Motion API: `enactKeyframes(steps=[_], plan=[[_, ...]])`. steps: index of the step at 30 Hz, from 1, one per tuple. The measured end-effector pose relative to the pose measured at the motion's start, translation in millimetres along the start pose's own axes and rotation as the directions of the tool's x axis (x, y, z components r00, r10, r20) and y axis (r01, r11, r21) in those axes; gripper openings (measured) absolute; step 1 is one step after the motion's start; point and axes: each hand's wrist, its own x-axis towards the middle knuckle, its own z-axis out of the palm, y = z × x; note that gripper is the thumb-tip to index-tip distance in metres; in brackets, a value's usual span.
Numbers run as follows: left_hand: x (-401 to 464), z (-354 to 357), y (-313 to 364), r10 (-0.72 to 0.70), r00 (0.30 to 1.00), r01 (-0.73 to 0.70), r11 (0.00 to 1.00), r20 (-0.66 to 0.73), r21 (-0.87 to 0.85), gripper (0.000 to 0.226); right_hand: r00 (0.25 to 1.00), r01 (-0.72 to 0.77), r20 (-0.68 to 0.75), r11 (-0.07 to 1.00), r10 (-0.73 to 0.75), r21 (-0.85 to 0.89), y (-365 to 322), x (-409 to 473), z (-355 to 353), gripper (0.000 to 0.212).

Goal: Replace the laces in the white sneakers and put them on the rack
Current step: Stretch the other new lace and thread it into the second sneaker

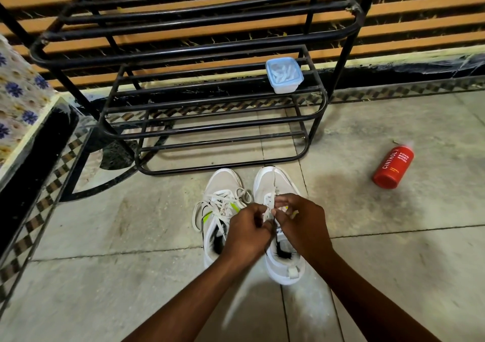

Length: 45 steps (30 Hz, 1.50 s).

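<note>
Two white sneakers stand side by side on the floor, toes toward the black metal rack [217, 121]. The left sneaker [223, 184] has its white lace threaded, with loose loops spilling over the sides. Over the middle of the right sneaker [275, 181], my left hand [249, 234] and my right hand [299, 223] meet. Each pinches part of a white lace [267, 211] between thumb and fingers. My hands hide the eyelets of the right sneaker.
A clear plastic box with a blue lid [284, 75] sits on a rack shelf at the right. A red foam body wash bottle [393, 167] lies on the floor to the right. A flowered cloth on a ledge [18, 100] is at the left.
</note>
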Motion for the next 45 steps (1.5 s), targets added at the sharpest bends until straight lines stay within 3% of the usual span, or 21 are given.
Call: enactKeyframes(steps=[3, 6, 8, 13, 18, 23, 28, 30, 32, 35, 37, 38, 40, 42, 43, 44, 45], plan=[[1.3, 1.8, -2.6, -0.005, 1.000, 0.005, 1.000, -0.015, -0.006, 0.034, 0.986, 0.154, -0.059, 0.988, -0.155, -0.017, 14.1, -15.3, -6.7, 0.031], [2.8, 3.5, -2.6, 0.033, 0.999, -0.033, 0.999, -0.034, -0.002, 0.022, 0.967, 0.248, -0.041, 0.964, -0.253, -0.094, 25.4, -23.7, -14.2, 0.025], [2.9, 3.9, 0.8, 0.080, 0.996, -0.079, 0.997, -0.050, 0.016, 0.015, 0.962, 0.270, -0.002, 0.953, -0.273, -0.137, 28.1, -24.7, -15.5, 0.024], [8.8, 7.7, 1.2, 0.165, 0.982, -0.152, 0.979, -0.090, 0.138, 0.021, 0.971, 0.236, -0.008, 0.959, -0.240, -0.156, 31.0, -28.3, -12.3, 0.022], [13.0, 19.6, -1.7, 0.211, 0.972, -0.193, 0.968, -0.107, 0.158, 0.019, 0.965, 0.253, -0.010, 0.944, -0.261, -0.212, 39.1, -32.3, -7.6, 0.032], [17.1, 19.6, 2.8, 0.268, 0.960, -0.241, 0.939, -0.083, 0.245, 0.023, 0.939, 0.319, -0.058, 0.920, -0.339, -0.228, 44.5, -28.9, -3.4, 0.032], [18.4, -0.6, 14.1, 0.265, 0.949, -0.213, 0.938, -0.170, 0.275, 0.024, 0.910, 0.390, -0.046, 0.887, -0.413, -0.247, 52.2, -30.2, -2.2, 0.030], [17.0, -12.9, 24.4, 0.281, 0.919, -0.228, 0.951, -0.276, 0.209, 0.026, 0.919, 0.380, -0.012, 0.894, -0.394, -0.237, 55.2, -29.7, -1.7, 0.029], [16.0, -28.6, 39.2, 0.285, 0.878, -0.298, 0.954, -0.384, 0.026, 0.030, 0.924, 0.373, 0.012, 0.894, -0.382, -0.250, 56.3, -28.8, -1.4, 0.030], [29.6, -51.1, 58.5, 0.257, 0.831, -0.418, 0.874, -0.494, -0.249, 0.025, 0.923, 0.378, 0.020, 0.896, -0.384, -0.231, 55.5, -27.9, -2.7, 0.028], [39.5, -60.7, 58.3, 0.278, 0.865, -0.438, 0.825, -0.419, -0.358, 0.026, 0.925, 0.375, 0.021, 0.901, -0.380, -0.217, 54.7, -27.0, -3.5, 0.028], [43.3, -63.1, 52.9, 0.388, 0.854, -0.490, 0.825, -0.347, -0.281, 0.022, 0.926, 0.373, 0.022, 0.904, -0.377, -0.211, 55.0, -27.0, -3.6, 0.027], [45.8, -63.7, 36.9, 0.654, 0.756, -0.645, 0.751, -0.026, 0.141, 0.016, 0.926, 0.374, 0.029, 0.905, -0.376, -0.201, 56.3, -27.4, -3.3, 0.027], [48.3, -59.0, 20.7, 0.684, 0.625, -0.752, 0.398, 0.377, 0.525, 0.023, 0.928, 0.368, 0.026, 0.908, -0.371, -0.199, 56.9, -26.2, -3.4, 0.026], [51.2, -57.4, 14.7, 0.655, 0.582, -0.762, 0.233, 0.482, 0.604, 0.025, 0.929, 0.366, 0.021, 0.909, -0.369, -0.201, 56.6, -25.7, -3.6, 0.025], [51.9, -56.8, 12.6, 0.643, 0.561, -0.755, 0.139, 0.522, 0.640, 0.020, 0.928, 0.367, 0.015, 0.906, -0.373, -0.210, 56.0, -25.6, -3.5, 0.026], [53.3, -57.0, 12.7, 0.641, 0.569, -0.737, 0.120, 0.515, 0.665, 0.017, 0.924, 0.375, 0.008, 0.899, -0.383, -0.228, 55.6, -26.1, -3.6, 0.027]])
